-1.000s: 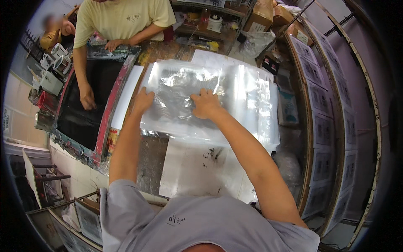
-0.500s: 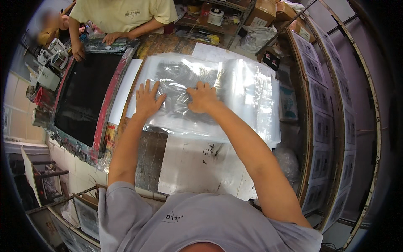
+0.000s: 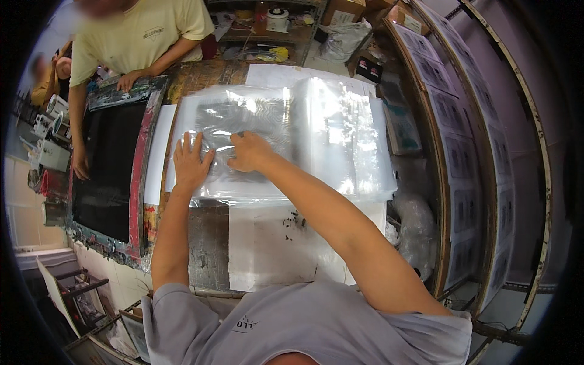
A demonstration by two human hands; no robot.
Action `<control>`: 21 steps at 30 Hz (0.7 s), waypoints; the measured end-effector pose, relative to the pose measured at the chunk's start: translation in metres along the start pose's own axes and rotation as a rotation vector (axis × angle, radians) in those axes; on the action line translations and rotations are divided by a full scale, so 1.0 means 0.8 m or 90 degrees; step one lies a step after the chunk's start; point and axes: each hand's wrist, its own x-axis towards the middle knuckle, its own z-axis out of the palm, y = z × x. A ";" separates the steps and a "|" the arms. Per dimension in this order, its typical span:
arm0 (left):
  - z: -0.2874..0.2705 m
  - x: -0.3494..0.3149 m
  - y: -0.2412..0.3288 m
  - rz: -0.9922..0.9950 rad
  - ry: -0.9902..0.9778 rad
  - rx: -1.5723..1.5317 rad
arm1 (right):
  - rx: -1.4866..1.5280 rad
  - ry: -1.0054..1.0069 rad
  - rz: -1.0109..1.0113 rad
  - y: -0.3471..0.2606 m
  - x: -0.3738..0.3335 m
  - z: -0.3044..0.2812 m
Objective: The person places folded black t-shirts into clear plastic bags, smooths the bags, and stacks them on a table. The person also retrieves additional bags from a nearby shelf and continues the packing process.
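A stack of clear plastic sheets [image 3: 344, 137], glossy and wavy, lies on the worktable in front of me. My left hand [image 3: 192, 164] presses flat on its left part, fingers spread. Beside it, to the right, my right hand [image 3: 250, 152] rests on the same plastic with bent fingers, thumb and forefinger apart. Neither hand appears to grip a sheet. Under the plastic between and beyond my hands, a grey area with swirling lines shows through. The right half of the stack reflects bright light.
Left of the stack stands a dark printing screen [image 3: 109, 164] in a red-edged frame; a co-worker in a yellow shirt [image 3: 140, 39] touches it. A white board [image 3: 274, 243] lies nearer me. A tall rack [image 3: 444, 182] with framed sheets rises at right. Cans [image 3: 55, 155] stand far left.
The view has turned, so the scene sits further left. Both my hands have slid slightly toward me over the plastic, the right also leftward. The co-worker's one hand has moved down the screen's left side.
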 end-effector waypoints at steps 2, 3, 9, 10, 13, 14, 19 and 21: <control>-0.001 -0.001 0.003 0.000 -0.013 0.006 | -0.015 -0.009 0.001 0.004 0.001 0.006; 0.003 -0.005 -0.003 -0.003 0.000 0.009 | -0.017 -0.002 -0.010 0.002 0.002 0.008; 0.001 0.005 0.002 0.025 -0.017 -0.006 | -0.015 -0.076 -0.006 0.004 0.002 -0.024; 0.001 0.004 -0.003 0.027 -0.019 0.007 | -0.040 -0.054 -0.011 0.002 -0.007 -0.033; -0.005 0.001 0.000 0.005 -0.042 0.012 | -0.143 -0.044 0.016 0.007 -0.046 -0.065; -0.002 0.002 0.004 0.007 -0.042 0.009 | -0.177 -0.054 0.030 0.010 -0.060 -0.071; -0.008 0.012 -0.007 -0.006 -0.084 -0.015 | -0.240 -0.020 0.022 0.019 -0.086 -0.051; -0.022 0.020 -0.008 -0.006 -0.098 0.021 | -0.232 0.000 0.016 0.019 -0.086 -0.049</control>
